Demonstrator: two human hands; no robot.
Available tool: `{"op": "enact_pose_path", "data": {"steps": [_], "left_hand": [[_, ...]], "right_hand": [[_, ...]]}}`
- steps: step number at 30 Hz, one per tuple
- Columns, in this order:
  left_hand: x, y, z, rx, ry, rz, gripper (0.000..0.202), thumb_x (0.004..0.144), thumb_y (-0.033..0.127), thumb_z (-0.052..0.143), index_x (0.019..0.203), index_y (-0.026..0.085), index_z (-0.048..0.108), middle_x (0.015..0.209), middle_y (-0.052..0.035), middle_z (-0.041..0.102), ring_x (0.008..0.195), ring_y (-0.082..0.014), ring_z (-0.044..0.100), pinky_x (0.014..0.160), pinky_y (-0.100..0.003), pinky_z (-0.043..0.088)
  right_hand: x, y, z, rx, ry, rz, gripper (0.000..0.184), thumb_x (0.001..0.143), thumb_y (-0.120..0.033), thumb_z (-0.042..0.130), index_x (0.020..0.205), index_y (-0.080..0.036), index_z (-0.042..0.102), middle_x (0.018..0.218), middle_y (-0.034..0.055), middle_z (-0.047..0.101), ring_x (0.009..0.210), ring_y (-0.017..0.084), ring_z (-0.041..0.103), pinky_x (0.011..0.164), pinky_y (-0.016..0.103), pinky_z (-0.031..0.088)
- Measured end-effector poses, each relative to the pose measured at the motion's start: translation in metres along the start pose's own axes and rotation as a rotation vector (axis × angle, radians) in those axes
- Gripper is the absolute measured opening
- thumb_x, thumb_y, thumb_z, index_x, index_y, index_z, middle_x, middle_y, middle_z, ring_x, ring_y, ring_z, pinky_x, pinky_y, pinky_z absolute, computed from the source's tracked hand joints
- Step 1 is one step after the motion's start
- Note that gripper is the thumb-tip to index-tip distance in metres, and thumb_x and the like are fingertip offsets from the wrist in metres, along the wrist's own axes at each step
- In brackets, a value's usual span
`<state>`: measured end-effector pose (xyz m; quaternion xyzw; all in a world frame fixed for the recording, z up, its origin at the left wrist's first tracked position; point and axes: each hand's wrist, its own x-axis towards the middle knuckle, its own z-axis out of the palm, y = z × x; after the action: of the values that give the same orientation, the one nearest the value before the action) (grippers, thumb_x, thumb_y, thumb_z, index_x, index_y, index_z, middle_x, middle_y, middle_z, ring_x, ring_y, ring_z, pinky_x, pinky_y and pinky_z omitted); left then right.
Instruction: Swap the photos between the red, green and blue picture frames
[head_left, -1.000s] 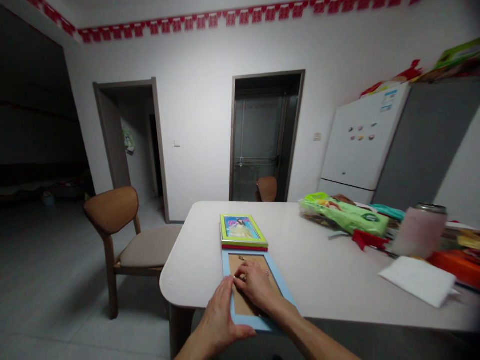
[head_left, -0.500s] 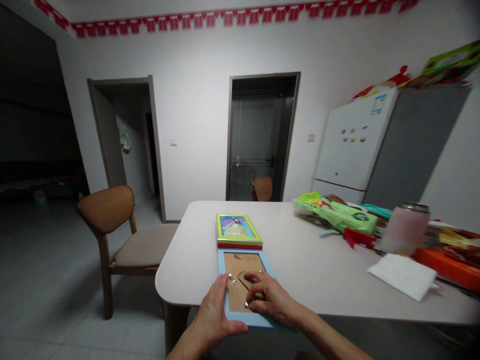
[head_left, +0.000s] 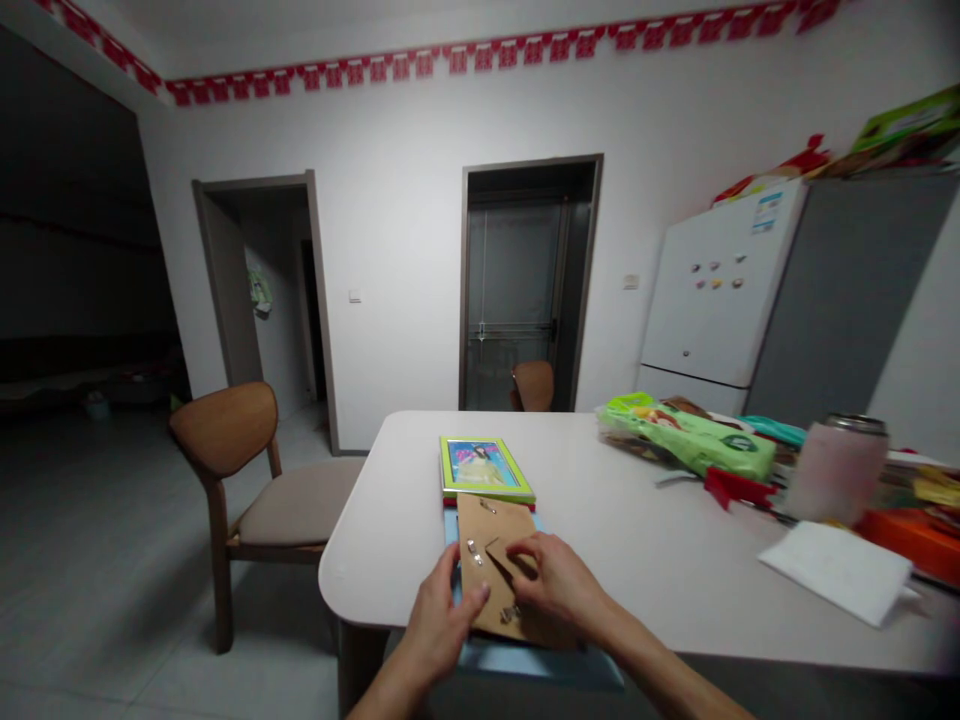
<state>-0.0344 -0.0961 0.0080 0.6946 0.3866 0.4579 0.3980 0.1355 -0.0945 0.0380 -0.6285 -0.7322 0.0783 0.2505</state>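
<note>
A brown backing board with small metal clips is raised at a tilt over a light blue picture frame. My left hand grips the board's left edge, thumb on top. With bent fingers my right hand pinches the stand flap in the middle of the board, partly hiding it. Just beyond the board lies a yellow-green picture frame with a picture of a figure in a pale dress, stacked on something red. The board hides most of the blue frame's inside.
The white table also bears a green package, a pink jar, a white pad and an orange box on the right. A wooden chair stands left of the table; a fridge stands behind.
The backing board has come up out of the blue frame, held by both hands. My left hand has shifted from the frame's edge onto the board. The camera view has moved slightly.
</note>
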Motion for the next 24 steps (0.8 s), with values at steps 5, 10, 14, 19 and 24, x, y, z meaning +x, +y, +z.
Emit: {"op": "enact_pose_path", "data": {"steps": [5,10,14,19,24], "left_hand": [[0.019,-0.005,-0.020,-0.354,0.267,-0.250,0.045,0.071,0.016,0.052,0.113,0.015,0.037,0.087,-0.0053,0.064,0.075,-0.0164,0.061,0.065,-0.024,0.047],[0.014,-0.027,-0.069,-0.294,0.340,-0.344,0.045,0.073,0.008,0.049,0.115,0.014,0.033,0.074,-0.0024,0.064,0.060,-0.0115,0.060,0.057,-0.021,0.046],[0.012,-0.047,-0.090,-0.130,0.341,-0.412,0.043,0.074,0.005,0.046,0.114,0.012,0.033,0.070,-0.0010,0.063,0.057,-0.0110,0.059,0.054,-0.020,0.045],[0.018,-0.055,-0.109,0.200,0.302,-0.435,0.043,0.067,0.007,0.051,0.109,0.011,0.041,0.068,-0.0002,0.061,0.065,-0.0155,0.060,0.060,-0.023,0.044],[0.011,-0.022,-0.083,0.426,0.285,-0.288,0.044,0.066,0.014,0.050,0.110,0.013,0.044,0.113,-0.0091,0.050,0.105,-0.0195,0.045,0.089,-0.028,0.032]], "right_hand": [[0.007,-0.039,-0.001,0.129,0.091,-0.115,0.030,0.065,-0.027,0.048,0.090,-0.019,0.062,0.090,0.0066,0.062,0.085,0.018,0.052,0.076,0.026,0.037],[0.008,-0.005,0.004,0.120,0.098,0.000,0.040,0.070,-0.031,0.043,0.103,-0.012,0.055,0.101,0.0110,0.058,0.088,0.019,0.053,0.079,0.028,0.037],[0.002,0.051,0.011,-0.108,0.065,0.222,0.046,0.069,-0.031,0.043,0.108,-0.008,0.051,0.098,0.0165,0.058,0.090,0.024,0.053,0.079,0.032,0.037],[0.001,0.073,0.019,-0.140,0.022,0.288,0.048,0.066,-0.022,0.042,0.111,-0.007,0.047,0.097,0.0165,0.060,0.089,0.023,0.055,0.076,0.030,0.038],[0.003,0.058,0.006,0.318,0.022,0.482,0.058,0.058,-0.019,0.044,0.114,-0.006,0.043,0.092,0.0135,0.063,0.078,0.021,0.059,0.069,0.028,0.043]]}}
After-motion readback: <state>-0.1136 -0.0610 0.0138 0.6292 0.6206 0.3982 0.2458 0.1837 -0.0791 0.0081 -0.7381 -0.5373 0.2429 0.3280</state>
